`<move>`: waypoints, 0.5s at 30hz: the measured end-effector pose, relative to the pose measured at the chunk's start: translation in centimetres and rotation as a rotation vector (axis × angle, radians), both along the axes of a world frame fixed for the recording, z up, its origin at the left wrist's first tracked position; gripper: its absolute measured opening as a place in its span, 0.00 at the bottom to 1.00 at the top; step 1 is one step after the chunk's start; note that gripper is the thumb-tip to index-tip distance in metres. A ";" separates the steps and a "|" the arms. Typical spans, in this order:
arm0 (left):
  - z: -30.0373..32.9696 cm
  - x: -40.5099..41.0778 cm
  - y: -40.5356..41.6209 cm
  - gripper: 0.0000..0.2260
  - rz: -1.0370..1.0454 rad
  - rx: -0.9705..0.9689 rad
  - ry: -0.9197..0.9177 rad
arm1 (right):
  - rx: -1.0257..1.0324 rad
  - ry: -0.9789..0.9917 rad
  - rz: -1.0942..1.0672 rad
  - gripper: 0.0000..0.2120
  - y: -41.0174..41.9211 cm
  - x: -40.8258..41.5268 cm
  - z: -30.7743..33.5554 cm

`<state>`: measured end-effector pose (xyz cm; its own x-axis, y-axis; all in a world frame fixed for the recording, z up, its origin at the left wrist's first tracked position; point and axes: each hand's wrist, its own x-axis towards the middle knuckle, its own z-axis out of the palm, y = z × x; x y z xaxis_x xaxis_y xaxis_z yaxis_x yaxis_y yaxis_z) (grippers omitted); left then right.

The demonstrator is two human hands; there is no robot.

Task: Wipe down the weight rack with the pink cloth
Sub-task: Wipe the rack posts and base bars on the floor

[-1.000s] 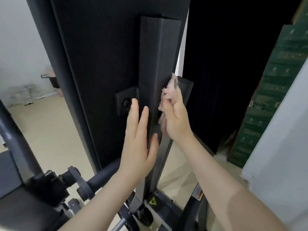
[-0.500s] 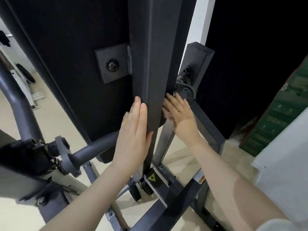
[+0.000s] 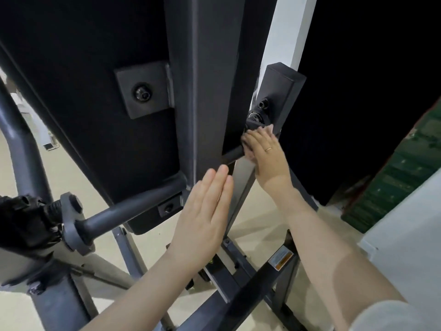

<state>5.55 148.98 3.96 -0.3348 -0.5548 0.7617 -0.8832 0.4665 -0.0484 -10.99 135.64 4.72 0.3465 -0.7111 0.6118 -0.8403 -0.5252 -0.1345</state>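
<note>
The fluffy pink cloth (image 3: 249, 152) is mostly hidden under the right hand (image 3: 267, 158), whose grip presses it on the dark grey metal weight rack (image 3: 205, 91); the left hand (image 3: 202, 216), at 7 o'clock, is held flat and empty.

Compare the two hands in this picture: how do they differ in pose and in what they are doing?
The left hand lies flat with straight fingers against the upright post and holds nothing; the right hand presses the pink cloth onto a cross bar. The right hand wears a ring; the left hand shows none. The left hand is lower, the right hand higher and further right. Both touch the rack.
</note>
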 end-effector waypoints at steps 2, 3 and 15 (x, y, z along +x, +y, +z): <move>-0.1 -0.5 -0.3 0.28 -0.028 0.031 -0.057 | -0.002 0.011 -0.089 0.26 -0.2 -0.3 -0.1; 0.1 -0.7 -0.6 0.25 -0.040 0.058 -0.099 | -0.007 0.014 -0.088 0.25 -0.1 -0.1 0.0; 3.3 -5.4 -6.0 0.24 0.304 0.362 -0.427 | -0.028 0.186 -0.009 0.19 -0.9 -2.4 2.5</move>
